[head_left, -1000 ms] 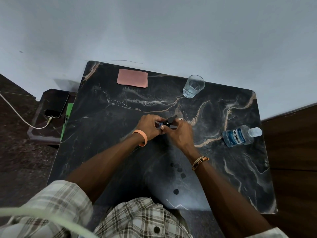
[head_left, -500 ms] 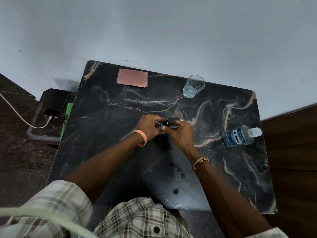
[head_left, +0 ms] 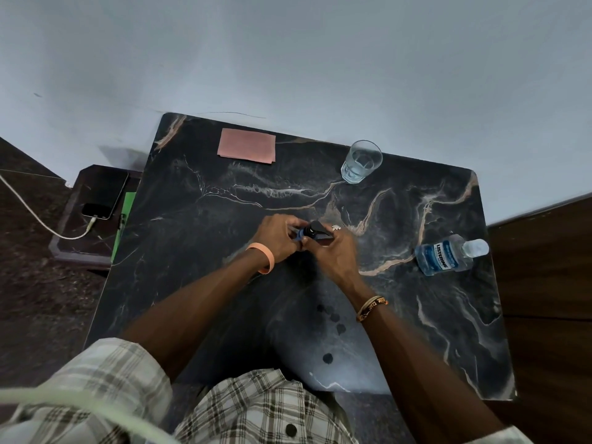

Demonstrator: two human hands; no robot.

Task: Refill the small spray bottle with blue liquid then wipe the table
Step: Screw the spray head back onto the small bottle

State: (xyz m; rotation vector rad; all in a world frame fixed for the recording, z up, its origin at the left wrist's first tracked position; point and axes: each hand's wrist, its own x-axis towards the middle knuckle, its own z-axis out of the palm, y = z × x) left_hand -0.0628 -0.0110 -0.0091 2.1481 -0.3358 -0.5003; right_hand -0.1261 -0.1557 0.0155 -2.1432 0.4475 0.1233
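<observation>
Black marble-look table [head_left: 192,251] carries everything. At its middle both hands meet on the small blue spray bottle with a dark spray head [head_left: 304,233]. The left hand [head_left: 277,240] grips the body and the right hand [head_left: 333,254] pinches the head, likely twisting it, off or on I cannot tell. The clear plastic bottle of blue mouthwash [head_left: 443,255] lies capped on its side to the right. Wiping looks undone: the folded pink cloth [head_left: 246,149] lies at the far edge, and dark droplets [head_left: 333,318] spot the near side.
</observation>
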